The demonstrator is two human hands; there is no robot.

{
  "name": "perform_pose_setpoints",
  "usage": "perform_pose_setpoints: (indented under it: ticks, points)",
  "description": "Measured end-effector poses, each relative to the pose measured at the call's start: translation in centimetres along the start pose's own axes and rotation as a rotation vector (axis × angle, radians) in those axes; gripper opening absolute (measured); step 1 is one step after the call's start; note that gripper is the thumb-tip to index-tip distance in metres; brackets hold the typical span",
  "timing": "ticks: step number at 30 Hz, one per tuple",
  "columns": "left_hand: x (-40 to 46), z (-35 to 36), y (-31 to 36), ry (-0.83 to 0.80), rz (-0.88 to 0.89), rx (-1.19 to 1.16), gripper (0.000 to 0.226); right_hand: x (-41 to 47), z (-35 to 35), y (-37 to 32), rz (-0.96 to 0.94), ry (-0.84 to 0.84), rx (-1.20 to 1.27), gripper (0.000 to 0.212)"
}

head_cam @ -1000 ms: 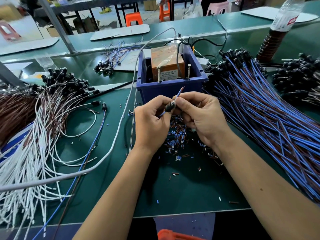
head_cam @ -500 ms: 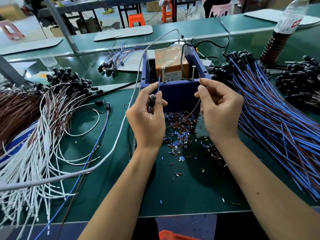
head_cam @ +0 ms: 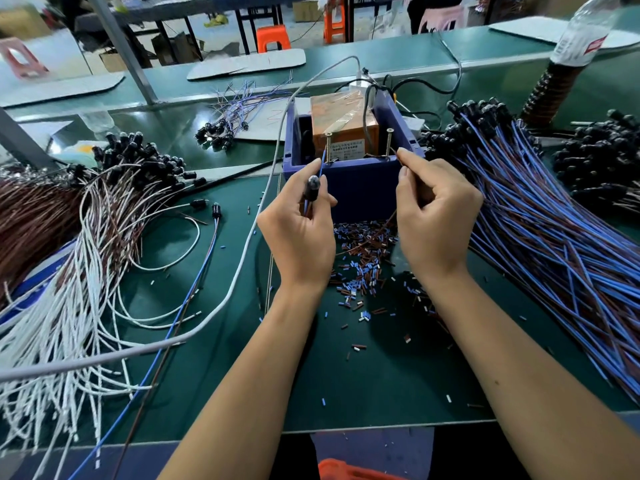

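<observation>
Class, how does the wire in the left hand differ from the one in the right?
The left hand pinches a blue wire, the right hand a brown wire. The blue wire rises to the left screw, the brown wire to the right screw. Both end at the blue box.

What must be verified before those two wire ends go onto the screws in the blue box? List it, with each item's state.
1. Left hand grips the black lamp body, with its blue wire pointing up: ok.
2. Right hand pinches the brown wire: ok.
3. Left screw and right screw stand upright in the blue box, nothing covering them: ok.
4. Blue wire tip lined up with the left screw: ok; whether they touch, cannot tell.
5. Brown wire tip touching the right screw: cannot tell; it sits close beside it.
6. Wire ends stripped bare: cannot tell, too small.
</observation>
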State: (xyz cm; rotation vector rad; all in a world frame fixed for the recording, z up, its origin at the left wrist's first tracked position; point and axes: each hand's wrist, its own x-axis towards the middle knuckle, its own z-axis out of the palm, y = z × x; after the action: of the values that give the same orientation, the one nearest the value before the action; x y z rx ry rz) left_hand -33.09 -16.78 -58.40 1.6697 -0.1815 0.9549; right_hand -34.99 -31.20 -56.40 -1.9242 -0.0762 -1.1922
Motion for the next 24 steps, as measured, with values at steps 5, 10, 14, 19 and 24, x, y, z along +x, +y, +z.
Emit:
perform_pose_setpoints:
  ticks: [5,10,14,19,24]
  points:
    - [0.01,-0.02,-0.26,0.0,-0.001,-0.011,0.022,-0.02,0.02,-0.14,-0.016,-0.029,0.015,0.024]
    - [-0.02,0.04,-0.47,0.007,0.011,-0.01,0.022,-0.02,-0.04,-0.09,-0.017,-0.039,0.015,0.024]
    - [0.03,0.04,-0.62,0.013,0.023,-0.006,0.022,-0.04,0.01,-0.05,-0.015,-0.036,0.017,0.024]
    - [0.08,0.01,-0.78,0.025,0.027,0.002,0.022,0.0,0.02,0.1,-0.015,-0.035,0.017,0.024]
    - [0.2,-0.14,-0.5,0.03,0.026,0.014,0.022,0.01,-0.04,0.23,-0.018,-0.038,0.019,0.023]
